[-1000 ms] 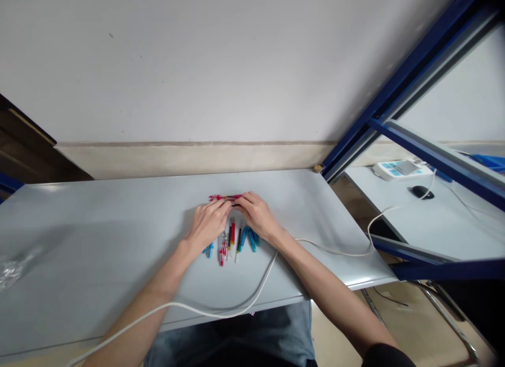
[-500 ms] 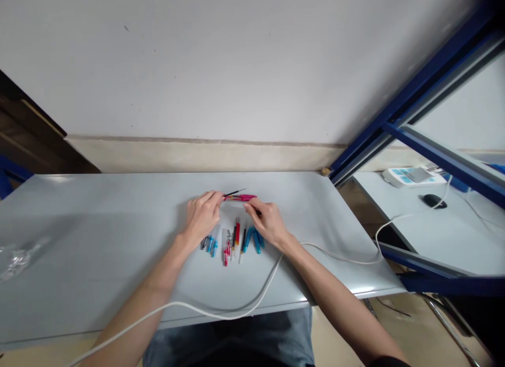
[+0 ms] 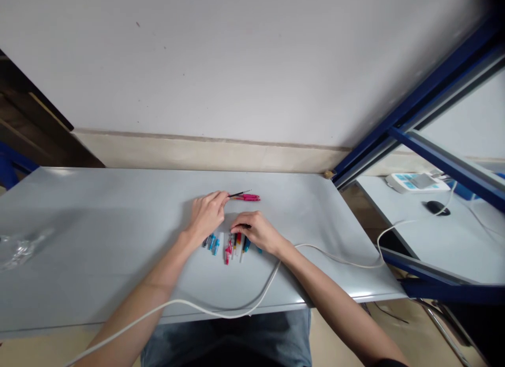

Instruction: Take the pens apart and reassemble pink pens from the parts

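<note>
My left hand [image 3: 207, 214] rests on the grey table [image 3: 118, 235] and pinches the end of a thin black refill [image 3: 239, 193], which points right beside a pink pen barrel [image 3: 248, 197]. My right hand [image 3: 256, 231] lies curled over a row of pen parts [image 3: 226, 245] in blue, red and pink. Its fingertips pinch something small and dark at the top of that row. Part of the row is hidden under this hand.
A white cable [image 3: 221, 311] loops across the table's near edge towards the right. Crumpled clear plastic [image 3: 19, 248] lies at far left. A blue metal frame [image 3: 418, 125] stands at right, with a second table [image 3: 445, 235] holding a white device [image 3: 417, 181] and a mouse [image 3: 436, 207].
My right hand has let go of the pink pen and come down onto the row of pen parts. The left hand has stayed by the black refill. The view has shifted slightly.
</note>
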The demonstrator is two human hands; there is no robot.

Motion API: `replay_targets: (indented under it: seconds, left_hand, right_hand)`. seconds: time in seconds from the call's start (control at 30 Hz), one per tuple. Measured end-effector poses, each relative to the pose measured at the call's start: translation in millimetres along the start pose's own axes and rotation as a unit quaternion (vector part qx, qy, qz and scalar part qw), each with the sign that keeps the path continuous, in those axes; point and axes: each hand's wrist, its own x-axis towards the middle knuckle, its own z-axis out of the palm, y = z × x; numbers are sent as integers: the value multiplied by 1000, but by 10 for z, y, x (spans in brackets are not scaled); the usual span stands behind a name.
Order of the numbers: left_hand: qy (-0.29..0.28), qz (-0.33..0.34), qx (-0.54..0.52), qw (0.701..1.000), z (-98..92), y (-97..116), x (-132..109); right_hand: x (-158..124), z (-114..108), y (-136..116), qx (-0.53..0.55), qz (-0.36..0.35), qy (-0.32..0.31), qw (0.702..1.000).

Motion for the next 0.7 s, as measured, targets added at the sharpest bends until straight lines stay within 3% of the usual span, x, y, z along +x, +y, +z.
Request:
replay_targets:
  seconds: [0.13, 0.57, 0.7]
  left_hand:
    - [-1, -1, 6, 1000, -13, 10, 1]
    - [-5, 3, 17, 1000, -11, 7, 1]
    - [-4, 8, 19, 1000, -14, 4, -2]
  right_hand:
    - [-9, -41, -22, 9, 2, -6, 1000]
    - [-7, -68, 9, -122, -22, -19, 992]
    - [-10, -299, 40, -121, -3, 55, 991]
